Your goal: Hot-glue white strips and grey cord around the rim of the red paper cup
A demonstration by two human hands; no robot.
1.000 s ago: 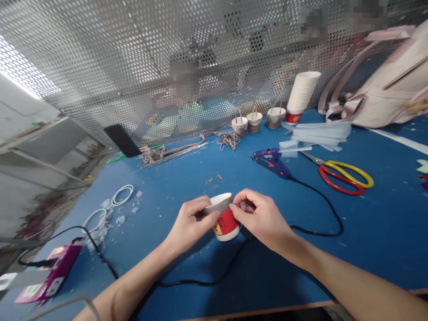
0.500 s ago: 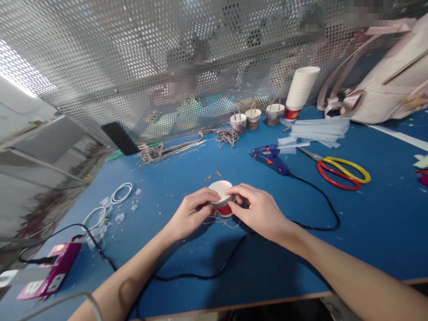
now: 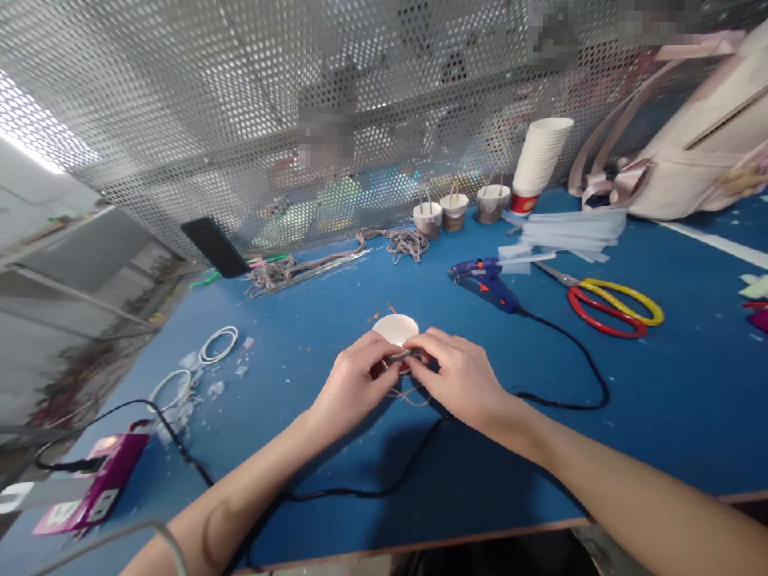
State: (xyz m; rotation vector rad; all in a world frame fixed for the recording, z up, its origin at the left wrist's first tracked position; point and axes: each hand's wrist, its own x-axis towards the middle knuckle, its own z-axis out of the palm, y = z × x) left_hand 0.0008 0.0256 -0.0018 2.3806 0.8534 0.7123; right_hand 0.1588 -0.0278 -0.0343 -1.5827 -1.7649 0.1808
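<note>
A paper cup point(image 3: 396, 326), white inside with red on its outer side, stands upright on the blue table, partly hidden behind my fingers. At its near side, my left hand point(image 3: 363, 368) and my right hand point(image 3: 453, 370) both pinch a grey cord point(image 3: 401, 355) stretched between the fingertips. Loose thin cord point(image 3: 409, 395) trails on the table just below the cup. Fingers of both hands are closed, and the two sets of fingertips nearly meet. Whether the cord touches the cup cannot be made out.
A blue glue gun point(image 3: 487, 282) lies right, its black cable point(image 3: 597, 368) curving across the table. Beyond are scissors point(image 3: 615, 304), glue sticks point(image 3: 570, 232), stacked cups point(image 3: 543, 160), several cord-wrapped cups point(image 3: 454, 213), a phone point(image 3: 216, 246). A purple power strip point(image 3: 99, 484) sits left.
The grey band around the cup's rim has come away and is now held between my fingertips in front of the cup. Both hands have drawn slightly closer together.
</note>
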